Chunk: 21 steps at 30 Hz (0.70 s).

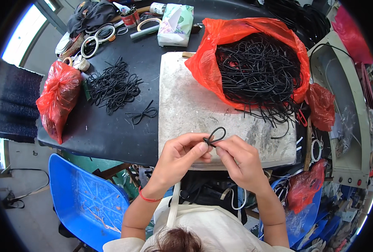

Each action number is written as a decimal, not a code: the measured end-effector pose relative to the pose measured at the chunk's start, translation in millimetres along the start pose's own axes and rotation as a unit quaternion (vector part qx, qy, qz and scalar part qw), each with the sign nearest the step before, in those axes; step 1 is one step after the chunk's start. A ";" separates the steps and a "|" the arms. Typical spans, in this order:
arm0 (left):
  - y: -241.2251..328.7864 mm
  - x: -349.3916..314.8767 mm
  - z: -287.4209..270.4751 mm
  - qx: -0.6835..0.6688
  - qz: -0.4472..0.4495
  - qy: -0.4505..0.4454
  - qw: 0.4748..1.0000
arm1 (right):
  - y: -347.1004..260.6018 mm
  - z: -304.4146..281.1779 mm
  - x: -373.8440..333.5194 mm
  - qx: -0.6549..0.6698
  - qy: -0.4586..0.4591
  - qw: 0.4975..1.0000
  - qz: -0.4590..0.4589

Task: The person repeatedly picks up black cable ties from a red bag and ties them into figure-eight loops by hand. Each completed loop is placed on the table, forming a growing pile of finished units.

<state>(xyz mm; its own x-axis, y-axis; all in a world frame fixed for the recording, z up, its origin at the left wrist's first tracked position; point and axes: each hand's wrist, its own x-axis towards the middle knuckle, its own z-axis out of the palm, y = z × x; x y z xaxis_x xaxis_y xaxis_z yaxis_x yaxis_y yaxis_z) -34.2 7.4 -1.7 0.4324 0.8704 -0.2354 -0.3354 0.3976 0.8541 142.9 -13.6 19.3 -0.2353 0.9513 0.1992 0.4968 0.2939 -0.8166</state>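
Observation:
Between my hands is a black cord (222, 129) bent into a loop that stands up above the fingertips. My left hand (184, 152) pinches it at the base of the loop, thumb against fingers. From the right, my right hand (238, 157) pinches the cord close beside the left fingertips; the cord's ends are hidden by the fingers. Under my hands lies a pale, stained board (186, 105). On its far right an open red plastic bag (209, 54) holds a tangle of black cords (262, 67). Left of the board is a pile of looped black cords (115, 86), with one looped cord (145, 112) lying apart.
A tied red bag (60, 94) sits at the table's left. Tape rolls (89, 46), a tissue pack (175, 31) and a red can (130, 19) stand at the back. A blue plastic bin (83, 197) is below left, a grey machine housing (342, 122) at right.

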 end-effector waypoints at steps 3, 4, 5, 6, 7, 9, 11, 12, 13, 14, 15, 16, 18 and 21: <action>-6.1 0.1 0.2 0.036 0.024 0.039 0.998 | -12.5 5.0 -6.1 -0.002 0.006 1.000 0.030; -7.6 0.5 0.6 0.039 0.031 0.042 0.998 | -10.5 6.7 -6.7 0.099 -0.003 0.993 0.059; -8.9 0.7 0.9 0.042 0.037 0.045 0.997 | -6.3 9.5 -7.7 0.199 -0.012 0.976 0.088; -9.4 0.4 1.1 0.045 0.044 0.048 0.997 | -4.0 11.3 -8.3 0.297 -0.022 0.948 0.115; -9.2 0.0 1.4 0.034 0.041 0.048 0.997 | -3.7 11.7 -7.8 0.319 -0.023 0.939 0.127; -8.7 -1.3 2.2 0.013 0.034 0.049 0.998 | -3.6 12.4 -6.8 0.361 -0.024 0.920 0.152; -13.1 -2.9 8.1 0.024 0.065 0.083 0.994 | -4.3 13.4 -5.7 0.303 0.007 0.936 0.179; -16.0 -3.8 11.7 0.030 0.080 0.099 0.991 | -4.8 14.1 -5.3 0.273 0.023 0.942 0.192; -18.1 -3.6 14.4 0.011 0.082 0.104 0.991 | -4.2 16.9 -5.4 0.266 0.053 0.943 0.194; -20.4 -3.3 16.7 -0.008 0.083 0.108 0.991 | -2.9 21.9 -6.4 0.259 0.083 0.942 0.195; -22.3 -3.1 18.8 -0.026 0.084 0.112 0.990 | -2.0 25.0 -6.9 0.252 0.113 0.941 0.196; -24.1 -3.3 20.5 -0.031 0.086 0.121 0.988 | -1.7 25.9 -7.0 0.243 0.119 0.943 0.195; -25.8 -1.9 23.0 -0.041 0.087 0.124 0.988 | -1.5 27.1 -6.1 0.223 0.131 0.946 0.193; -24.6 -4.3 21.3 -0.009 0.096 0.116 0.989 | -10.0 23.8 -1.6 0.281 0.120 0.924 0.231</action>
<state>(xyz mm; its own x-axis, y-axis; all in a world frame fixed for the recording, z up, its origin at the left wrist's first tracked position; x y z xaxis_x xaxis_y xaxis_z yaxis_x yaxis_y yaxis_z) -10.0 -12.3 -11.9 0.1568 0.9725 -0.1725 -0.4089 0.2229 0.8849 118.5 -20.3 14.3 0.1180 0.9763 -0.1812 -0.0289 -0.1790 -0.9834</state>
